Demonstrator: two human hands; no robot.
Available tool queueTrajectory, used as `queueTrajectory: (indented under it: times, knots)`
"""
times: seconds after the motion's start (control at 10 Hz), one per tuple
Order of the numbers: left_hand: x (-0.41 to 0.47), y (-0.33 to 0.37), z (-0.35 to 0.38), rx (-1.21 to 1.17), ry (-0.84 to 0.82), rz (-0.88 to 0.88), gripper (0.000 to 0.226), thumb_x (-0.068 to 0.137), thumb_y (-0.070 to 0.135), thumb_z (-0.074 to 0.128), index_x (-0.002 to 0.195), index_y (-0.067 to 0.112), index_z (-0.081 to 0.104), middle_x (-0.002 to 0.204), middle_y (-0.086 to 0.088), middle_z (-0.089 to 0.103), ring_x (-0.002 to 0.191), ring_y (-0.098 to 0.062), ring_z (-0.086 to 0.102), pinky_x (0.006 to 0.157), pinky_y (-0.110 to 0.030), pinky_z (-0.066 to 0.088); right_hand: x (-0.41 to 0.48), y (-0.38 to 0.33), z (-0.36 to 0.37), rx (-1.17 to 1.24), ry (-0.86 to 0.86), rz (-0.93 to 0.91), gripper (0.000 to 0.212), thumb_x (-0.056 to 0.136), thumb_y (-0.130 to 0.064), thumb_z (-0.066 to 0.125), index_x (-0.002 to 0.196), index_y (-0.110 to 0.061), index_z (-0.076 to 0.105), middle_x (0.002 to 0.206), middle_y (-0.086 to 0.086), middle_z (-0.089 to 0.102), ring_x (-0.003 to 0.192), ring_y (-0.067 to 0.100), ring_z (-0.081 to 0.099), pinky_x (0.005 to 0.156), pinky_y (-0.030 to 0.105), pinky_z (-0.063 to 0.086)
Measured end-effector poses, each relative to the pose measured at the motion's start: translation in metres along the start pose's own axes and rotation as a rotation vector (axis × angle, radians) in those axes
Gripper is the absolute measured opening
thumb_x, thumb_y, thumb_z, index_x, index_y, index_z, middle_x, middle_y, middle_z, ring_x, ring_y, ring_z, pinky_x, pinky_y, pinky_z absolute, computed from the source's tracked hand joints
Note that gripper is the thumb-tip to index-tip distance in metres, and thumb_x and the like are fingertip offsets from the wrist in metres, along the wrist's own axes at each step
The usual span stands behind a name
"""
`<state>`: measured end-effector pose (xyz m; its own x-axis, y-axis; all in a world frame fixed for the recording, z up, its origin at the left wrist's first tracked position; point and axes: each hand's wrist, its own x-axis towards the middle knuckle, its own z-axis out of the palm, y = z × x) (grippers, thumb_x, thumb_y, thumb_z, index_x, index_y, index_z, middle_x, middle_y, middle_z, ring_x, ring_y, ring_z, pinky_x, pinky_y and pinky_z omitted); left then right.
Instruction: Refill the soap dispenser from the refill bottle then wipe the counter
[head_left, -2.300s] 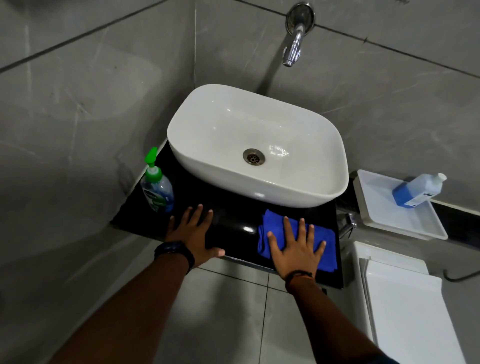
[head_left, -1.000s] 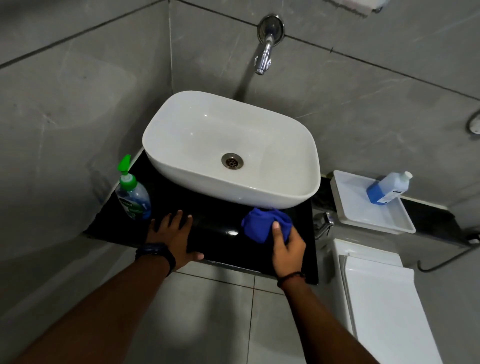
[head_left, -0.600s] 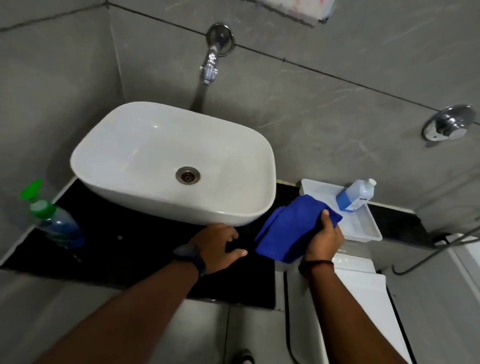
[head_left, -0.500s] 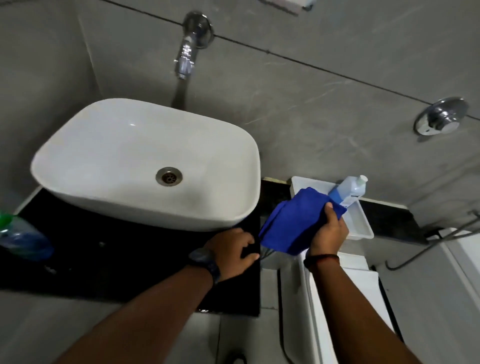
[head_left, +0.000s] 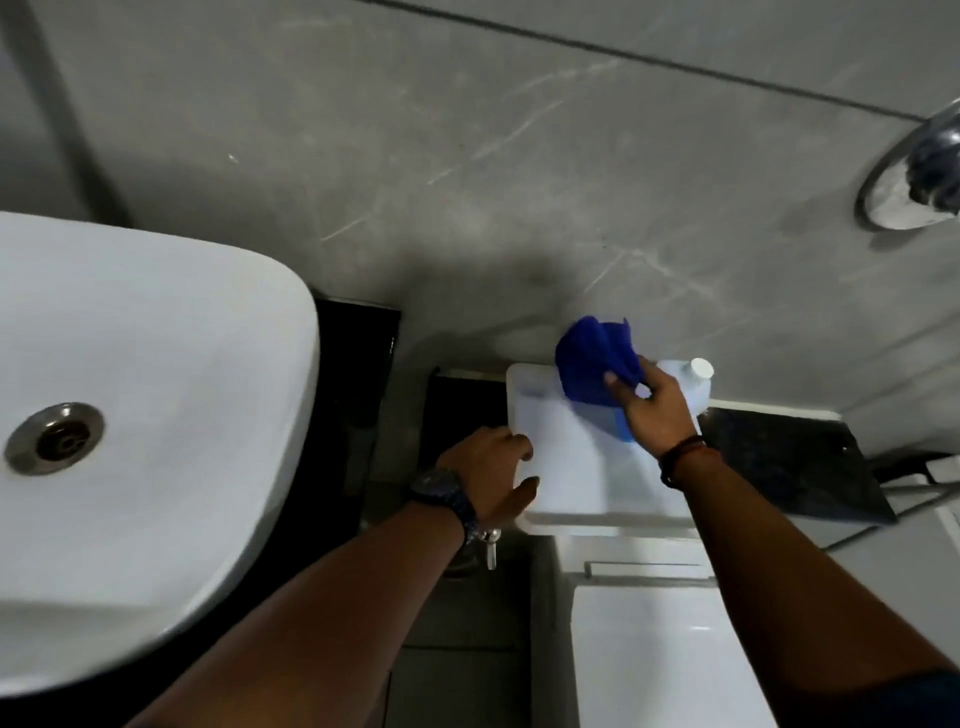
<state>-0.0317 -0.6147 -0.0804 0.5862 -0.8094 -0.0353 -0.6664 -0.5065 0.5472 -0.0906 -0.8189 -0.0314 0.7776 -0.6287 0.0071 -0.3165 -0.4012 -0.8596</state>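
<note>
Two hands, left (head_left: 488, 467) gripping tray (head_left: 566, 467), right (head_left: 657, 410) pinching cloth (head_left: 592, 364), refill bottle (head_left: 693, 389) in tray

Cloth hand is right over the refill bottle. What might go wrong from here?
The right hand pinches the blue cloth while over the lying refill bottle; grabbing both may give a slippery grip and drop it. The left hand grips the white tray by its edge; a tug may tilt it and roll the bottle.
</note>
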Motion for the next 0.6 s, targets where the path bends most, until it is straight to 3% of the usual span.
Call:
queueTrajectory:
  times: [0.1,0.2,0.3,0.4,0.5,0.6]
  knots:
    - [0.021,-0.012,0.018,0.068,0.005,-0.008,0.057,0.079,0.046,0.059,0.127,0.019,0.044,0.127,-0.004,0.047,0.114,-0.025,0.045,0.092,-0.037,0.043,0.005,0.04,0.007,-0.203,-0.079,-0.06,0.027,0.085,0.0,0.063,0.112,0.001,0.061,0.106,0.012,0.062,0.103,0.034,0.057,0.083,0.02,0.037]
    - [0.036,-0.021,0.043,0.179,-0.018,0.028,0.087,0.078,0.053,0.055,0.144,0.013,0.015,0.153,-0.009,0.015,0.14,-0.027,0.014,0.112,-0.037,0.013,-0.011,0.088,0.019,-0.344,-0.3,-0.073,0.034,0.083,0.002,0.065,0.117,0.0,0.061,0.128,0.019,0.056,0.123,0.033,0.049,0.103,0.031,0.034]
    - [0.039,-0.027,0.055,0.247,-0.091,0.067,0.093,0.081,0.058,0.047,0.145,0.011,-0.001,0.156,-0.008,-0.003,0.142,-0.022,-0.005,0.112,-0.034,-0.003,-0.023,0.114,0.02,-0.406,-0.451,-0.043,0.035,0.084,0.001,0.064,0.117,-0.009,0.063,0.134,0.013,0.053,0.132,0.029,0.04,0.111,0.035,0.028]
    - [0.034,-0.032,0.064,0.302,-0.205,0.062,0.09,0.085,0.061,0.037,0.145,0.011,-0.007,0.155,-0.008,-0.013,0.141,-0.02,-0.013,0.11,-0.033,-0.008,-0.033,0.128,0.014,-0.48,-0.567,0.041,0.046,0.081,-0.005,0.067,0.124,-0.021,0.059,0.144,0.005,0.043,0.14,0.023,0.026,0.114,0.036,0.023]
    - [0.036,-0.031,0.061,0.295,-0.216,0.047,0.091,0.085,0.064,0.037,0.145,0.011,-0.006,0.155,-0.008,-0.013,0.141,-0.02,-0.013,0.109,-0.032,-0.009,-0.031,0.124,0.015,-0.614,-0.649,0.033,0.051,0.082,-0.017,0.066,0.131,-0.024,0.053,0.149,0.003,0.035,0.142,0.021,0.02,0.115,0.035,0.02]
    - [0.04,-0.023,0.048,0.277,-0.249,0.033,0.094,0.082,0.065,0.041,0.145,0.011,-0.002,0.156,-0.009,-0.007,0.142,-0.022,-0.008,0.109,-0.033,-0.007,-0.03,0.111,0.022,-0.773,-0.734,0.041,0.054,0.084,-0.027,0.06,0.136,-0.024,0.046,0.147,0.004,0.038,0.137,0.024,0.03,0.113,0.032,0.024]
